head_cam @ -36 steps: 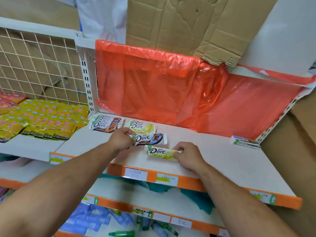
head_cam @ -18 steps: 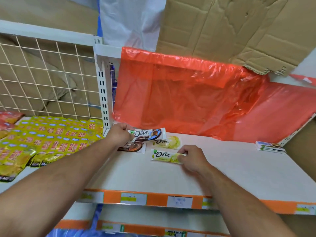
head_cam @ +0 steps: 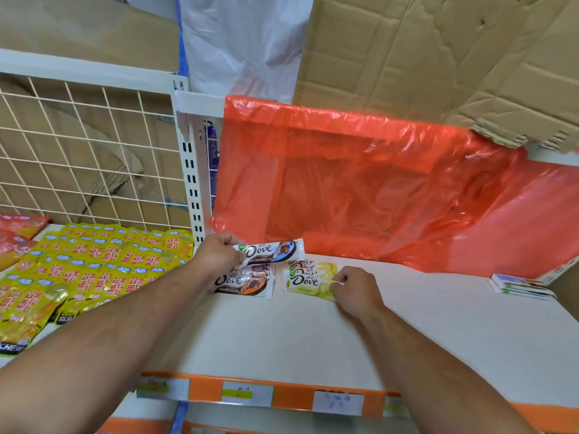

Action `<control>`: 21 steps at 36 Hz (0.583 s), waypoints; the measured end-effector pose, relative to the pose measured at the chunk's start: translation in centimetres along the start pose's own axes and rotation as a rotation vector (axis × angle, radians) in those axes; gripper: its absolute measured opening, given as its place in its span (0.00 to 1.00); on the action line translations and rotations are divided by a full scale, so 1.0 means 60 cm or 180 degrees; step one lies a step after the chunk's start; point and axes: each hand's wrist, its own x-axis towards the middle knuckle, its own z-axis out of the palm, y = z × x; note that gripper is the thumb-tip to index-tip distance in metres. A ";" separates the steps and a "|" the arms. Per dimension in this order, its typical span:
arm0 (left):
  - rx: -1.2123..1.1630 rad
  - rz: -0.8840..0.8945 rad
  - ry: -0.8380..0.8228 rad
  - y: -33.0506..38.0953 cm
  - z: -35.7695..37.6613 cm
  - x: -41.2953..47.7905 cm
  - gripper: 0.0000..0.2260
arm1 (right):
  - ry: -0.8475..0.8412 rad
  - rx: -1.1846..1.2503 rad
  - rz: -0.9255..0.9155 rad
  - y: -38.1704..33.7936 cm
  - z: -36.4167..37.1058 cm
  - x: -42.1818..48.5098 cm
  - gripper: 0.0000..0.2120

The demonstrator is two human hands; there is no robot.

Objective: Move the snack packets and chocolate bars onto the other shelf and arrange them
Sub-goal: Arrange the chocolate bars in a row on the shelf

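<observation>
Left hand (head_cam: 219, 255): head view, fingers and thumb curled round the left end of a dark Dove bar (head_cam: 275, 251). The bar is held level, lifted off the board, over the back edge of the dark Dove stack (head_cam: 246, 281) and in front of the orange plastic sheet (head_cam: 376, 189).

Right hand (head_cam: 355, 288): fingers curled, pinching the right end of a pale-green Dove bar (head_cam: 305, 281). That bar lies flat on top of the pale-green stack (head_cam: 308, 265), whose other bars are fanned out behind it.

Dark Dove stack: flat on the white shelf (head_cam: 313, 336), near its back left corner, just beside the pale-green stack, with a narrow gap between them.

Yellow snack packets (head_cam: 94, 264): overlapping rows on the neighbouring shelf to the left, in front of the wire grid (head_cam: 78, 151).

Red packets (head_cam: 15, 233): far left, at the edge of the frame, touching the yellow rows.

Slotted upright (head_cam: 191, 183): white, between the two shelves.

Small flat packs (head_cam: 520, 285): piled at the far right of the white shelf, well apart from the bars.

Price strip (head_cam: 291, 394): orange, with paper labels along the shelf's front edge.

Cardboard (head_cam: 438, 57): flattened, above the orange sheet.
</observation>
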 end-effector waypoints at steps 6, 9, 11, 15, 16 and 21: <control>0.0057 -0.0033 0.0059 -0.007 0.003 0.007 0.06 | 0.0121 -0.0184 -0.0058 0.003 0.007 0.015 0.04; 0.0035 -0.0066 0.0084 -0.009 0.004 0.011 0.06 | 0.0127 -0.0335 -0.0102 0.003 0.009 0.018 0.07; 0.0043 -0.0075 0.0099 -0.009 0.004 0.011 0.07 | 0.0131 -0.0393 -0.0144 0.005 0.010 0.020 0.07; 0.0058 -0.0066 0.0109 -0.009 0.006 0.006 0.07 | 0.0174 -0.0483 -0.0172 0.011 0.010 0.019 0.08; 0.0064 -0.0067 0.0107 -0.010 0.006 0.003 0.07 | 0.0185 -0.0510 -0.0172 0.012 0.011 0.017 0.09; 0.0115 -0.0037 0.0100 -0.015 0.007 -0.015 0.08 | 0.0344 -0.0537 -0.0205 0.009 0.013 0.006 0.12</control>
